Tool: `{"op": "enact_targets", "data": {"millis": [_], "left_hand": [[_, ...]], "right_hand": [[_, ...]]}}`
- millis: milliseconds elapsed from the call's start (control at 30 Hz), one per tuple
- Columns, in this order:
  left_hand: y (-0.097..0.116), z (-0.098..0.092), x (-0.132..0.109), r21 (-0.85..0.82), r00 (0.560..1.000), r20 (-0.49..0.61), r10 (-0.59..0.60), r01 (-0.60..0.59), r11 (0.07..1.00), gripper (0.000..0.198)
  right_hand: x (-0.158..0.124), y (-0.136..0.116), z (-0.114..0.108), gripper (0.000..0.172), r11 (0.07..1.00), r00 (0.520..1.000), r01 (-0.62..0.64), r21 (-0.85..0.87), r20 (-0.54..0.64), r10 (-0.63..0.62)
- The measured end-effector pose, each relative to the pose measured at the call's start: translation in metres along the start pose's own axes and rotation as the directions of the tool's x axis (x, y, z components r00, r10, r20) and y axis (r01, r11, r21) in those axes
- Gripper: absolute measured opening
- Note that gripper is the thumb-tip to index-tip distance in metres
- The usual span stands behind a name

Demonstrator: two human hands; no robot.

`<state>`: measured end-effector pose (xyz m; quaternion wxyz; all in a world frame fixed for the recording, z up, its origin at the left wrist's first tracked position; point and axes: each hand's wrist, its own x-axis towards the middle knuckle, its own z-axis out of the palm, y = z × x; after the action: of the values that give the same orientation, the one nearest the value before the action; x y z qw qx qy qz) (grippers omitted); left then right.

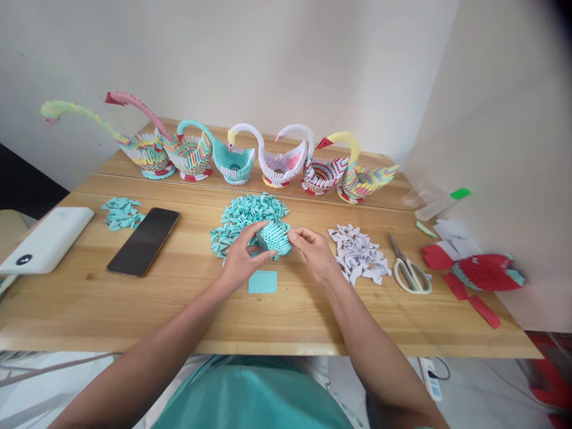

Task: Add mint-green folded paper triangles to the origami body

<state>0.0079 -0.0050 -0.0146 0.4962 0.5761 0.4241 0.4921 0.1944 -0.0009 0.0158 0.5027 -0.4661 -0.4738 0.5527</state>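
Observation:
Between both hands sits a small turquoise block of folded paper pieces (273,236), held just above the wooden table (286,316). My left hand (243,256) curls round its left side, thumb and fingers closed on it. My right hand (313,250) pinches its right edge. Behind the block lies a heap of loose turquoise folded pieces (250,215). A flat turquoise paper rectangle (263,282) rests on the table just below my hands.
Several paper swans (277,161) line the back of the table. White folded pieces (360,253) and scissors (409,271) lie to the right, then red paper and a red model (485,273). A phone (143,240), a white power bank (47,238) and a small turquoise pile (121,213) lie to the left.

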Motion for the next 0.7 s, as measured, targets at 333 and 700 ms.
{"op": "enact_targets", "data": {"millis": [333,700], "left_hand": [[-0.0044,-0.0005,0.0,0.057,0.997,0.005,0.075,-0.076,0.996,0.061],[-0.0049,0.0016,0.0018,-0.084,0.998,-0.055,-0.035,0.03,0.996,0.067]], "right_hand": [[-0.0039,0.0017,0.0046,0.027,1.0,1.0,0.015,-0.023,0.006,-0.015],[-0.0051,0.0048,0.0086,0.043,0.996,0.998,0.068,-0.061,-0.004,-0.068]]}}
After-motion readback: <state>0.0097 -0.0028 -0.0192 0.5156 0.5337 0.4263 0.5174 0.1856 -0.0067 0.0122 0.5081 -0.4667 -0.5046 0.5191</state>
